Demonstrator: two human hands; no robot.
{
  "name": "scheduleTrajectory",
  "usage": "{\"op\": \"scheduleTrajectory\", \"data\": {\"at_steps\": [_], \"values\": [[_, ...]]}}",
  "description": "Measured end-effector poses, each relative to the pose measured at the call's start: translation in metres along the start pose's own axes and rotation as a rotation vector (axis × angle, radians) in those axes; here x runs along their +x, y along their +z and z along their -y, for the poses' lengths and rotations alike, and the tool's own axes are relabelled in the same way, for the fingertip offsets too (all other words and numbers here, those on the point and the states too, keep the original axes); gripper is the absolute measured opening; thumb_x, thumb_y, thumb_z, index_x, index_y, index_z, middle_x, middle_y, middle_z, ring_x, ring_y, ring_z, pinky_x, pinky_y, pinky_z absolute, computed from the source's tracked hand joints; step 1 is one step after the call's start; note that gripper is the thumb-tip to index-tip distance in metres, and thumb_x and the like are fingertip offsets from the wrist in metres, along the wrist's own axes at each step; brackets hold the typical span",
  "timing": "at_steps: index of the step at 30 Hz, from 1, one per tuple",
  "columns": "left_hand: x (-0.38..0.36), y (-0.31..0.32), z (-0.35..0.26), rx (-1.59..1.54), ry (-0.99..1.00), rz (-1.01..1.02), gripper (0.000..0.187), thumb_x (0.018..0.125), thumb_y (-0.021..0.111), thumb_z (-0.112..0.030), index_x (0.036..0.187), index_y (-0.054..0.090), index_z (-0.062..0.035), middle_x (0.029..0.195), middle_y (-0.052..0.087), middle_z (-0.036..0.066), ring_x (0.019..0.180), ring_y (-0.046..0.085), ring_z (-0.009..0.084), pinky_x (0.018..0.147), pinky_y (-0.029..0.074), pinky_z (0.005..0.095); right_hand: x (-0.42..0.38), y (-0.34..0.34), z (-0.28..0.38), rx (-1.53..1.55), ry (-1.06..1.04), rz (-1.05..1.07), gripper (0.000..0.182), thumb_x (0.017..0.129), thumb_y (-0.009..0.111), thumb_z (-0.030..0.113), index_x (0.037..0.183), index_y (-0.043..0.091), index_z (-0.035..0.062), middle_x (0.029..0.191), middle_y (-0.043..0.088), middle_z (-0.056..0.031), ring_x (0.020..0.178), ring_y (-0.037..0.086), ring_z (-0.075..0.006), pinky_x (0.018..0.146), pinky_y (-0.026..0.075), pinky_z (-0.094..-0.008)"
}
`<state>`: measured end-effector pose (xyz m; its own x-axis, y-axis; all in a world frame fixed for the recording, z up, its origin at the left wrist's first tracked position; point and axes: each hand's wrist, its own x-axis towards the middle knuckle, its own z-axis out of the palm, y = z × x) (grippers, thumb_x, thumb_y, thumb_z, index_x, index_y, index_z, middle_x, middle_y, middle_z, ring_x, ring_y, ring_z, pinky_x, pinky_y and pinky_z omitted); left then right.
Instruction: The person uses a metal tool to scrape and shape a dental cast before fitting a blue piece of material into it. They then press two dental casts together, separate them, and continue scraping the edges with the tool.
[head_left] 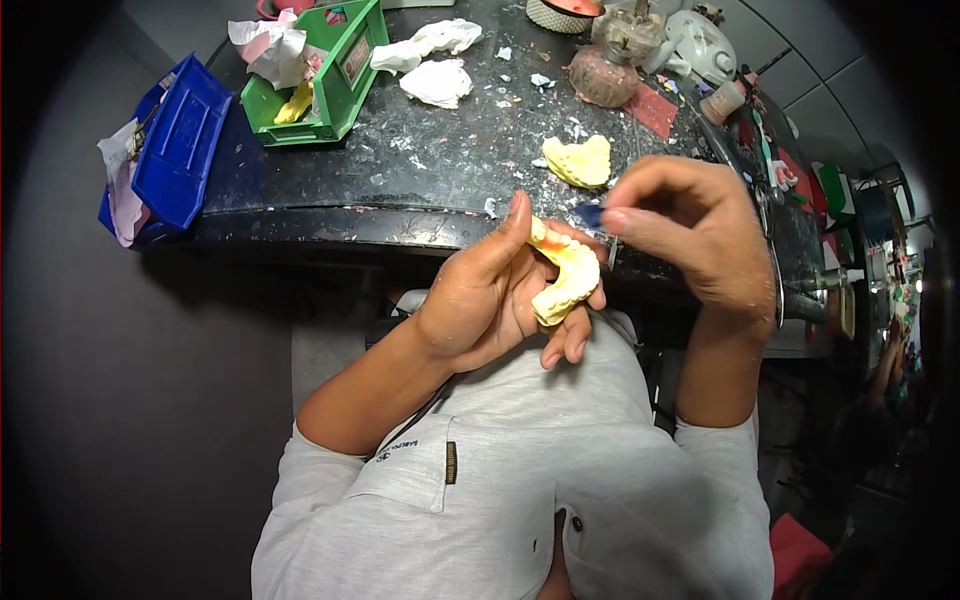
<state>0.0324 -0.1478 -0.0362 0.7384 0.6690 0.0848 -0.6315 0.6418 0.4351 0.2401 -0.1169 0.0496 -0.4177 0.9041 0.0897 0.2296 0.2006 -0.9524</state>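
A yellow horseshoe-shaped dental cast (pixel 572 272) rests in my left hand (pixel 480 290), whose fingers wrap underneath it while the thumb points up beside its end. An orange-red patch shows on the cast near its upper end. My right hand (pixel 700 225) is raised to the right of the cast, apart from it. Between its thumb and fingertips is pinched a small dark blue piece (pixel 588 213), whose exact kind I cannot make out. Just beyond my hands, a second yellow dental cast (pixel 578 161) lies on the black worktop (pixel 430 165).
At the left stand a green bin (pixel 350 75) with paper and a yellow piece inside, and a blue bin (pixel 183 145) at the edge. Crumpled white tissues (pixel 438 83) lie behind. A cloudy glass burner (pixel 605 75), a red sheet (pixel 652 108) and a small jar (pixel 722 102) stand back right.
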Motion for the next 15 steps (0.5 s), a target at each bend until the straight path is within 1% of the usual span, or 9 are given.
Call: {"op": "scheduleTrajectory", "data": {"at_steps": [1,2,3,4,5,8,10,11,15], "values": [[0.0,0.0,0.0,0.003,0.0,0.003,0.078,0.107,0.012,-0.058,0.13,0.047,0.0075,0.101,0.063,0.025,0.064,0.069,0.0303,0.047,0.054,0.0324,0.002,0.006,0.0,0.004,0.0,-0.005,0.014,0.087,0.079,0.01,0.094,0.074,-0.001,0.082,0.07,-0.0015,0.073,0.06,-0.0048,0.067,0.046,-0.0202],[0.001,-0.001,0.0,0.005,-0.004,0.002,0.078,0.107,0.012,-0.058,0.13,0.047,0.0075,0.101,0.063,0.025,0.064,0.069,0.0303,0.047,0.054,0.0324,0.004,0.012,0.0,0.03,0.076,0.024,0.014,0.088,0.078,0.011,0.094,0.074,-0.0015,0.08,0.07,-0.0016,0.07,0.06,-0.0044,0.063,0.046,-0.0193],[0.001,-0.001,-0.001,0.021,-0.011,0.014,0.076,0.106,0.011,-0.06,0.124,0.048,0.0045,0.098,0.064,0.022,0.065,0.069,0.0294,0.047,0.054,0.0315,0.005,0.015,0.0,0.054,0.152,0.054,0.015,0.089,0.078,0.012,0.094,0.074,-0.002,0.079,0.07,-0.0016,0.067,0.06,-0.004,0.06,0.046,-0.0184],[0.002,-0.002,-0.001,0.037,-0.018,0.025,0.075,0.106,0.01,-0.061,0.119,0.05,0.0014,0.095,0.065,0.02,0.065,0.07,0.0285,0.047,0.054,0.0307,0.007,0.017,-0.005,0.073,0.12,0.065,0.016,0.091,0.076,0.011,0.095,0.073,-0.0039,0.079,0.07,-0.0036,0.064,0.063,-0.0054,0.057,0.049,-0.0189],[0.002,-0.002,-0.001,0.037,-0.019,0.025,0.075,0.106,0.01,-0.061,0.119,0.05,0.0014,0.095,0.065,0.02,0.065,0.07,0.0285,0.047,0.054,0.0307,0.007,0.017,-0.005,0.073,0.12,0.063,0.016,0.091,0.076,0.011,0.095,0.073,-0.0039,0.079,0.07,-0.0036,0.064,0.063,-0.0054,0.057,0.049,-0.0189],[0.002,-0.003,0.0,0.026,-0.027,0.004,0.076,0.106,0.009,-0.061,0.12,0.05,0.0012,0.095,0.065,0.02,0.063,0.069,0.0273,0.046,0.052,0.0291,0.007,0.016,-0.003,0.152,0.126,0.12,0.016,0.092,0.074,0.009,0.095,0.072,-0.0058,0.079,0.071,-0.0061,0.062,0.067,-0.0089,0.057,0.054,-0.0212],[0.003,-0.003,-0.001,0.046,-0.036,-0.002,0.075,0.106,0.009,-0.062,0.119,0.05,0.0005,0.094,0.065,0.019,0.06,0.068,0.026,0.044,0.05,0.0275,0.006,0.016,-0.003,0.259,0.143,0.134,0.016,0.092,0.073,0.008,0.095,0.071,-0.0074,0.08,0.071,-0.0082,0.06,0.068,-0.0119,0.055,0.056,-0.0228],[0.003,-0.003,-0.001,0.046,-0.037,-0.001,0.075,0.106,0.009,-0.062,0.119,0.05,0.0005,0.094,0.065,0.019,0.06,0.068,0.026,0.044,0.05,0.0275,0.006,0.015,-0.003,0.259,0.143,0.133,0.016,0.092,0.073,0.008,0.095,0.071,-0.0074,0.08,0.071,-0.0082,0.06,0.068,-0.0119,0.055,0.056,-0.0228],[0.004,-0.001,-0.001,0.046,-0.02,-0.02,0.075,0.106,0.01,-0.061,0.119,0.05,-0.0002,0.093,0.065,0.019,0.059,0.067,0.0251,0.043,0.049,0.0262,0.009,0.016,0.002,0.072,0.16,0.152,0.017,0.094,0.071,0.009,0.094,0.071,-0.0074,0.078,0.071,-0.0077,0.058,0.068,-0.0113,0.054,0.054,-0.0215]]}}
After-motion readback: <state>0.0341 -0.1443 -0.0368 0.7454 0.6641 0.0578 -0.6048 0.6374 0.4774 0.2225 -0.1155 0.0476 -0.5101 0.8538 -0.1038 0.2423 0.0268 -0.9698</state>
